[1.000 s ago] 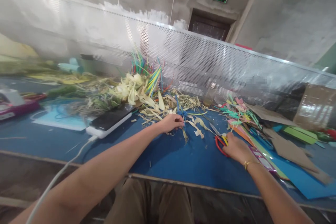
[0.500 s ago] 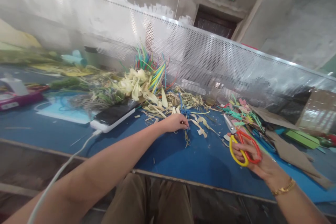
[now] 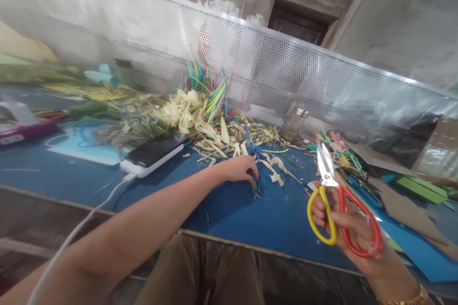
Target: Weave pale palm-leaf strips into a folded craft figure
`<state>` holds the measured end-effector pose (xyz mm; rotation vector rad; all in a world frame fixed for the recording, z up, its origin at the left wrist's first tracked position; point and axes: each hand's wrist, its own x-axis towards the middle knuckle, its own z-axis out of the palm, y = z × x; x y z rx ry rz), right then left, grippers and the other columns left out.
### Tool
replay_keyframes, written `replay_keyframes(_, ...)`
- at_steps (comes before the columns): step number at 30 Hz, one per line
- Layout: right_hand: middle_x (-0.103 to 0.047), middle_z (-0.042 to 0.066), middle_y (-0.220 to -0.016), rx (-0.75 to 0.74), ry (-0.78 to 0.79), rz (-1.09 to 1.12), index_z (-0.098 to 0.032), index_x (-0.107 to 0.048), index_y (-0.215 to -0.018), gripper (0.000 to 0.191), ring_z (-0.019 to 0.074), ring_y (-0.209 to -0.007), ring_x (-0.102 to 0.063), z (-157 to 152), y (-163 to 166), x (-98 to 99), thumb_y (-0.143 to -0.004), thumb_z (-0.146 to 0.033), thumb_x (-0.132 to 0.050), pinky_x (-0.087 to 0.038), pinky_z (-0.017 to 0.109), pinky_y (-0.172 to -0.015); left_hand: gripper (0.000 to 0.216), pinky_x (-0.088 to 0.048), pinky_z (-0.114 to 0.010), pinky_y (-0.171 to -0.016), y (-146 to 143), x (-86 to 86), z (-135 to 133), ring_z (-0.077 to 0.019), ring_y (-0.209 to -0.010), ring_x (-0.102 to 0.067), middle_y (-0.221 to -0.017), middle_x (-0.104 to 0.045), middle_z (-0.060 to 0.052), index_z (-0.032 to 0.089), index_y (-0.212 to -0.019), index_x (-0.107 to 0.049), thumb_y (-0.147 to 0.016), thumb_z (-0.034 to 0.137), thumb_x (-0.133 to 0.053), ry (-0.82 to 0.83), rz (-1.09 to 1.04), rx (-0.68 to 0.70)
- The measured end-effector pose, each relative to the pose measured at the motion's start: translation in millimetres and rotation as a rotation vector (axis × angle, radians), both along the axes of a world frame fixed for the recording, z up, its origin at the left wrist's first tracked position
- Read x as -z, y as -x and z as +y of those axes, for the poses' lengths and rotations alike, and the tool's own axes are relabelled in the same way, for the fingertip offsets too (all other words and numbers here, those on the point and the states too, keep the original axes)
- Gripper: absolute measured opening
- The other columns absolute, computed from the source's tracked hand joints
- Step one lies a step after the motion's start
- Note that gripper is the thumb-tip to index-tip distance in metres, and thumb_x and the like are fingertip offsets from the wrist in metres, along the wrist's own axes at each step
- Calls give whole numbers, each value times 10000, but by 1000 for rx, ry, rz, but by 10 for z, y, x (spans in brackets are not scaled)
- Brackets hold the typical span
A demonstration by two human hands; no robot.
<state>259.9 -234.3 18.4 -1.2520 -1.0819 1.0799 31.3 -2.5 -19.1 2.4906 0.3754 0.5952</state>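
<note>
Scissors [image 3: 328, 178] with one yellow and one red handle are in my right hand [image 3: 352, 224], raised over the right side of the table. Their blades point up and away from me, slightly apart. My left hand [image 3: 241, 168] pinches a small bundle of thin strands [image 3: 255, 189] low over the blue tabletop, its yellowish-green ends hanging below the fingers. Just beyond the fingertips shows tangled blue string [image 3: 254, 150]; whether it joins the bundle I cannot tell. Pale dried husk strips [image 3: 275, 175] lie close to the left hand.
A heap of husks [image 3: 186, 109] and coloured stems [image 3: 196, 74] stands at the back. A phone [image 3: 157, 149] lies on a white power bank [image 3: 143, 167] with a cable [image 3: 89, 217]. A glass jar [image 3: 296, 124], cardboard [image 3: 404, 207] and a perforated metal screen [image 3: 279, 57] bound the right and back.
My right hand has turned and lifted the scissors toward me, so the blades now stand up and their handles are spread wider. My left hand has stayed nearly still with the bundle.
</note>
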Motion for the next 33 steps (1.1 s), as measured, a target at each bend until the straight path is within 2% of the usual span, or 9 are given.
replay_keyframes(5, -560, 72, -841, -9, -27, -63, -376, -567, -1167, 493, 234, -713, -540, -52, 85, 6, -693, -297, -676, -472, 409, -641, 34, -403, -225, -652, -30, 44, 18, -140, -692, -573, -722, -614, -3, 203, -696, -691, -672, 192, -712, 25, -40, -55)
replay_keyframes(8, -564, 44, -792, 7, 31, -228, -367, -558, -1172, 490, 206, -665, -536, -46, 91, -15, -702, -315, -688, -473, 364, -613, 9, -373, -225, -573, -14, 41, 18, -125, -578, -538, -632, -602, 22, 202, -713, -655, -713, 209, -662, 102, -12, -140)
replay_keyframes(11, -615, 34, -836, 21, 87, -573, -353, -578, -1140, 492, 212, -716, -574, 14, 25, -21, -671, -377, -723, -480, 332, -634, 25, -367, -218, -531, 5, 40, 16, -116, -522, -526, -581, -598, 35, 200, -716, -634, -714, 223, -645, 202, -2, -152)
replay_keyframes(14, -674, 27, -910, 4, 139, -986, -349, -635, -1043, 454, 254, -823, -612, 117, -41, -40, -618, -460, -750, -481, 347, -719, 61, -372, -213, -510, 13, 46, 20, -122, -535, -549, -598, -621, 25, 199, -735, -644, -717, 257, -640, 280, -20, -136)
replay_keyframes(17, -701, 31, -995, -23, 140, -1229, -346, -673, -1014, 464, 288, -906, -623, 232, -52, -94, -586, -504, -757, -473, 374, -798, 111, -359, -211, -484, 13, 38, 33, -122, -525, -546, -599, -622, 18, 196, -772, -670, -722, 289, -637, 308, -24, -155)
replay_keyframes(21, -698, 54, -1079, -32, 142, -1377, -333, -687, -1047, 492, 318, -964, -629, 375, -17, -170, -613, -562, -725, -471, 401, -825, 139, -378, -213, -537, 11, 8, 66, -116, -565, -545, -646, -631, 6, 177, -769, -693, -702, 296, -666, 238, -65, -136)
replay_keyframes(27, -720, 34, -1014, -72, 38, -1549, -321, -681, -1066, 497, 288, -891, -668, 548, 36, -208, -665, -613, -660, -504, 359, -725, 156, -388, -217, -585, 11, -16, 102, -113, -630, -551, -734, -648, -11, 170, -787, -717, -686, 286, -688, 210, -105, -130)
replay_keyframes(33, -735, 27, -930, -89, -24, -1607, -299, -675, -1061, 467, 252, -810, -686, 654, 109, -226, -709, -602, -624, -502, 313, -657, 174, -381, -211, -577, 5, -30, 110, -101, -611, -521, -687, -623, -4, 156, -770, -714, -684, 305, -690, 216, -102, -139)
